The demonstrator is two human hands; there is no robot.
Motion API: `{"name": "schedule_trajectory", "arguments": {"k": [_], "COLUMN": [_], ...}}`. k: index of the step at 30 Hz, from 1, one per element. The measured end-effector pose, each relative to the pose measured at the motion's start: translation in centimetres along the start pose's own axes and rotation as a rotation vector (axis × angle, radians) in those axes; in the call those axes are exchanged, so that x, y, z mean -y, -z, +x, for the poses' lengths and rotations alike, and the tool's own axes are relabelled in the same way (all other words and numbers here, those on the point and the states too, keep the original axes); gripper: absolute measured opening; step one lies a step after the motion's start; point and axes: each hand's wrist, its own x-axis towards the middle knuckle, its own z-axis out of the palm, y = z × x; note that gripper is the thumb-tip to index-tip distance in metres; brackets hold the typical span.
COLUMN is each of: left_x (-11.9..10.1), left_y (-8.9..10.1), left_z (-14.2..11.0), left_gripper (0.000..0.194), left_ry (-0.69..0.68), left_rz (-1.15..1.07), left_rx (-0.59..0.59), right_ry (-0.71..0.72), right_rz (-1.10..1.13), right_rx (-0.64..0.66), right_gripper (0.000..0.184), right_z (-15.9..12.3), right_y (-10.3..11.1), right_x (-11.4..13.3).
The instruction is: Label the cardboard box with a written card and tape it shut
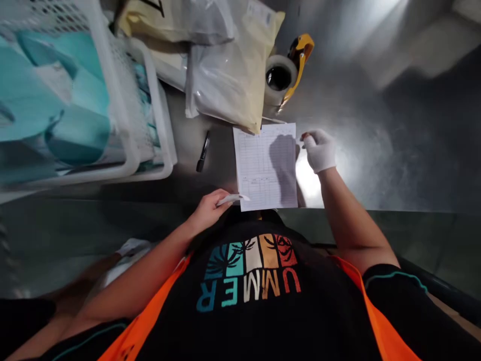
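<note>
At the metal table's front edge, my bare left hand (208, 211) pinches a small folded white slip of paper (230, 199). The slip's end reaches over the lower left corner of a printed form sheet (265, 160), which has ruled rows and a little writing near its top and bottom. Just right of the sheet is my right hand (320, 149), in a white glove with bare fingertips showing. Its fingers are curled together; what they hold, if anything, I cannot make out. A black marker (203, 152) lies left of the sheet.
White plastic baskets (165, 125) with teal packages (78, 95) stand at the left. Plastic-wrapped parcels (225, 80) lie behind the sheet, overlapping its top edge. A yellow tape dispenser (298, 65) with a tape roll (278, 77) sits beside them. Another person's arm (90, 273) is at lower left.
</note>
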Motion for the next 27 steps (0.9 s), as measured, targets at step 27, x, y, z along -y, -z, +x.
{"name": "schedule_trajectory", "arguments": {"k": [27], "left_x": [-0.5], "left_y": [-2.6], "left_z": [4.9], "left_gripper": [0.06], "left_ry": [0.423], "left_rz": [-0.106], "left_rx": [-0.481], "right_ry": [-0.132], "right_rz": [-0.786], "right_rx": [0.019], "right_gripper": [0.03], "right_z": [4.4], "right_y": [2.9], "right_x": [-0.7]}}
